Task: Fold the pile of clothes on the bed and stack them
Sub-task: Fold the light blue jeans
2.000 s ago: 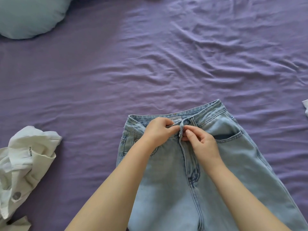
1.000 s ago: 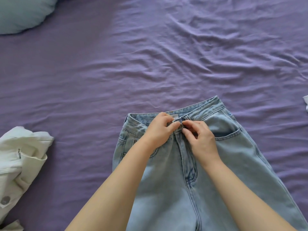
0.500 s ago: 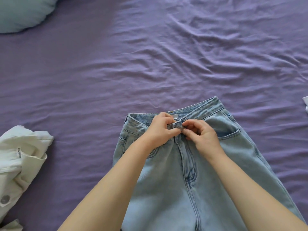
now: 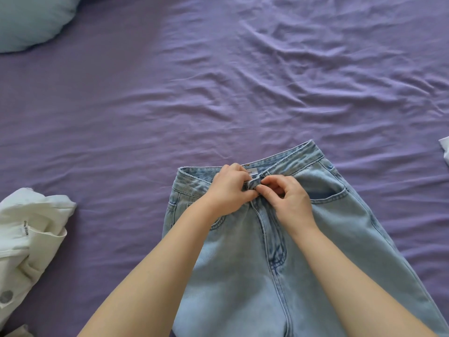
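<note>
Closest in, both bare forearms reached up over the light blue jeans (image 4: 243, 276), which were lying flat on the bed, front side up, legs running off the bottom edge. The left hand (image 4: 229, 190) and right hand (image 4: 290, 203) met right at the middle of the waistband (image 4: 291, 159), at the top of the fly. Both had a tight, narrow grip: the left's fingers curled over and pinched the waistband edge, while the right's thumb and fingertips pinched the denim just beside it, knuckles almost touching. A small white label (image 4: 251, 171) peeked out just past the left fingers.

Well off to the left of the grip sat a crumpled white garment (image 4: 29, 229) with a metal button showing. Far right, a scrap of white cloth (image 4: 445, 152) at the frame edge. Beyond the hands it was all wrinkled purple bed sheet (image 4: 218, 93), and way out at the far left corner, a pale blue pillow (image 4: 31, 20).
</note>
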